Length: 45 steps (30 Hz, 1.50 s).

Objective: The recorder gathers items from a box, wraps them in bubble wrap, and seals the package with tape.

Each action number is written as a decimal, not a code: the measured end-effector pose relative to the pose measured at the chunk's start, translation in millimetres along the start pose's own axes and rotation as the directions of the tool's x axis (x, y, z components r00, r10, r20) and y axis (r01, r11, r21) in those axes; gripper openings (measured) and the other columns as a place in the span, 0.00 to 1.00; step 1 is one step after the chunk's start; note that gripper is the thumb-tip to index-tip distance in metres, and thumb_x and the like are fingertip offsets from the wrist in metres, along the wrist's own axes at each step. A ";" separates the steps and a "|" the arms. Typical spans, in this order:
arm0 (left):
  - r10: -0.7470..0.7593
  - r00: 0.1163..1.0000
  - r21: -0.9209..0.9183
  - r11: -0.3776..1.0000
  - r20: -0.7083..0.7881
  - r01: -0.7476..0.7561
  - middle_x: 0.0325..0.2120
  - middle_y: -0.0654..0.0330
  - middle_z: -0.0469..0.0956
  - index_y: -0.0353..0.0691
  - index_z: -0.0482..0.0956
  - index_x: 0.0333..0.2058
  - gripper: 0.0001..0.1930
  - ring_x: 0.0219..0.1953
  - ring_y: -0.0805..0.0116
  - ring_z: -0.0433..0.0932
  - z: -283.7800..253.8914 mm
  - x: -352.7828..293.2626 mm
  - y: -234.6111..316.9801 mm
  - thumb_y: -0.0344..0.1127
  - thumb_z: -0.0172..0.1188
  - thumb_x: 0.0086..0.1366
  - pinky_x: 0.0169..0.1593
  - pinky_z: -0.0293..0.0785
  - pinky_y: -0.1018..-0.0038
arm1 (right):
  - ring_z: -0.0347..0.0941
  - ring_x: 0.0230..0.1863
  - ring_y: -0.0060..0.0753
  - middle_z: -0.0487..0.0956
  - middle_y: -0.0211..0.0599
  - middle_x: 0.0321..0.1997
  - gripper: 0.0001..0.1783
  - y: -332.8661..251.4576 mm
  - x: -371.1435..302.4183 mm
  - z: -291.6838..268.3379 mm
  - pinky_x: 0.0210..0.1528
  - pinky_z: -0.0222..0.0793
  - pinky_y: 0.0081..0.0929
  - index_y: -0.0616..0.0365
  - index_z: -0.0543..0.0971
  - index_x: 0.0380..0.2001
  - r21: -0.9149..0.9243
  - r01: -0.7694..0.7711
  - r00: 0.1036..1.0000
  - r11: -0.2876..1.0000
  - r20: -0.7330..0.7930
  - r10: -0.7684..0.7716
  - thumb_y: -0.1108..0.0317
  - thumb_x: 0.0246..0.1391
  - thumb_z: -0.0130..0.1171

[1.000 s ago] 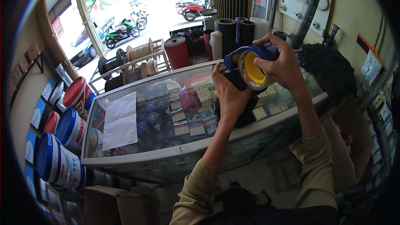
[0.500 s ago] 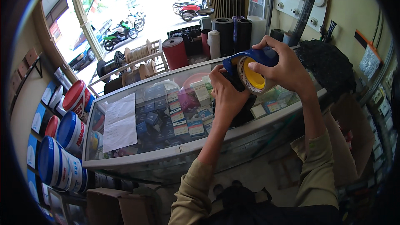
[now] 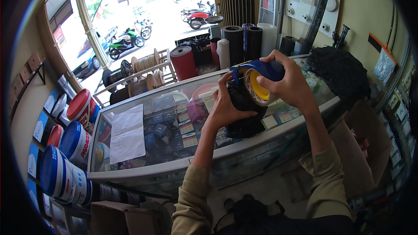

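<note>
My right hand (image 3: 292, 83) grips a blue tape dispenser (image 3: 272, 70) that carries a tape roll with a yellow hub (image 3: 260, 88). Its thumb lies by the hub and its fingers wrap over the blue back. Beneath the dispenser is a bundle in black plastic (image 3: 244, 126), above the glass counter. My left hand (image 3: 221, 109) holds that bundle from the left, thumb across its front and fingertips near the dispenser's toothed end. The dispenser hides part of the bundle, and whether tape sticks to it I cannot tell.
Small boxes fill the glass counter (image 3: 183, 164); a paper sheet (image 3: 127, 134) lies on its left. Black plastic (image 3: 337, 72) is heaped at the right end. Behind stand several rolls, one red (image 3: 183, 64). Paint buckets (image 3: 52, 172) line the left; an open carton (image 3: 365, 141) sits lower right.
My left hand has shifted down and left, its thumb now spread across the bundle. The dispenser has moved slightly left in the picture, and more of the black plastic shows below it.
</note>
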<state>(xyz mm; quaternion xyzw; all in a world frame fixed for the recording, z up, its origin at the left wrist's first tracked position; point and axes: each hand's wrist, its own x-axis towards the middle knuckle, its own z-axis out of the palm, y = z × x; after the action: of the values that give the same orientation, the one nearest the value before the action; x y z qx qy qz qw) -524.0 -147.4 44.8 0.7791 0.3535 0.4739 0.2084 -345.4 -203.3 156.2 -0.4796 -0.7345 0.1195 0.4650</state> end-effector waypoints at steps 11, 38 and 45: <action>0.128 0.982 -0.138 0.980 -0.139 -0.147 0.50 0.45 0.63 0.40 0.46 0.58 0.54 0.53 0.55 0.68 10.7 4.6 -15.2 0.36 0.75 0.35 0.55 0.69 0.65 | 0.79 0.38 0.37 0.79 0.45 0.38 0.21 -0.1 -6.9 -2.3 0.43 0.73 0.30 0.60 0.71 0.37 0.026 -0.001 0.999 1.000 -0.041 0.003 0.64 0.40 0.66; 0.005 0.995 -0.181 0.983 -0.100 -0.023 0.36 0.55 0.76 0.37 0.64 0.46 0.40 0.39 0.69 0.75 7.6 11.6 -23.6 0.37 0.74 0.30 0.47 0.71 0.72 | 0.79 0.34 0.36 0.79 0.48 0.31 0.21 0.0 -18.5 6.5 0.36 0.75 0.29 0.61 0.71 0.38 0.081 0.082 0.992 0.993 -0.102 -0.073 0.63 0.42 0.65; 0.046 0.994 -0.172 0.983 -0.095 -0.062 0.34 0.56 0.76 0.37 0.65 0.44 0.39 0.38 0.69 0.76 5.5 13.3 -23.3 0.37 0.73 0.29 0.46 0.71 0.73 | 0.79 0.34 0.37 0.78 0.49 0.31 0.22 -1.7 -25.9 7.4 0.35 0.75 0.29 0.61 0.71 0.39 0.070 0.091 0.990 0.993 -0.118 -0.082 0.63 0.42 0.66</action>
<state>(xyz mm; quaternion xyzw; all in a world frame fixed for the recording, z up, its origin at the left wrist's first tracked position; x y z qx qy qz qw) -523.3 -121.9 34.7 0.7448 0.2983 0.5436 0.2466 -349.5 -223.3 138.6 -0.4353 -0.7215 0.0990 0.5292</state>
